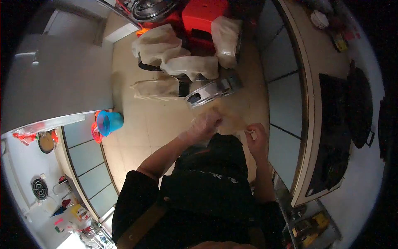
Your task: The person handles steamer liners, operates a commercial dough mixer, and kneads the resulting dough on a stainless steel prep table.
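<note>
A thin, see-through plastic piece (232, 121), pale and smeared by motion, stretches between my two hands. My left hand (204, 126) is closed at its left side; a clear, wrinkled layer like a plastic glove seems to cover this hand and wrist. At the other side, my right hand (257, 139) is bare and pinches the edge of the plastic between thumb and fingers. On the floor just beyond my hands lies a silver-grey metal appliance part (213, 90) with dark sections. Whether the plastic is a bag or a glove is too blurred to tell.
Several objects under cream covers (192, 65) lie on the floor ahead, near a red box (205, 16) and metal pan (151, 9). A blue bucket (111, 123) stands left by the cabinets (85, 155). To the right is a counter with a black cooktop (329, 124).
</note>
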